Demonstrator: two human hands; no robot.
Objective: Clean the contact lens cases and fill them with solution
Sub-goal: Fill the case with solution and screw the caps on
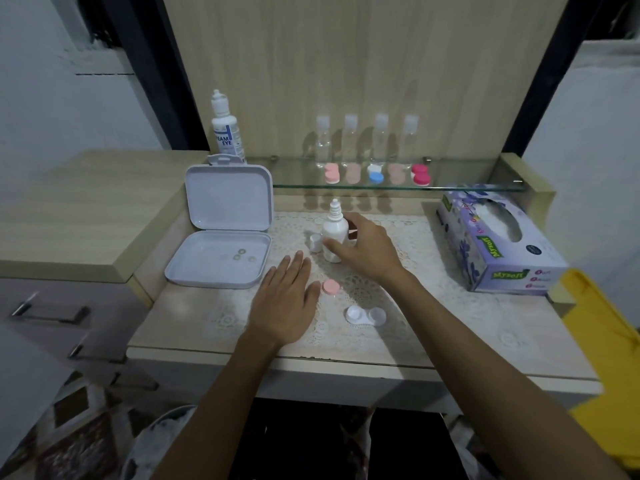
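The person stands at a desk covered with a lace mat [408, 292]. The right hand [363, 249] curls thumb and fingers around a small white dropper bottle [334, 233] standing upright on the mat; its cap [316, 242] lies just beside it, so the bottle is uncapped. The left hand [285, 299] rests flat on the mat, fingers straight and holding nothing. A pink lid [330, 287] lies just beside the left hand's thumb. Nearer the desk edge sits a clear lens case [366, 316], both wells apparently uncovered; whether they hold liquid cannot be told. An open white box [225, 237] lies to the left with three small round pieces in its lower tray. On the glass shelf [467, 181] behind stand five closed cases [375, 174] in pink, blue and red before four clear bottles [365, 140], with a large solution bottle [227, 129] at the left end. Judging from this layout, work concerns the first case only; filling appears about to start, and the shelf cases look untouched.
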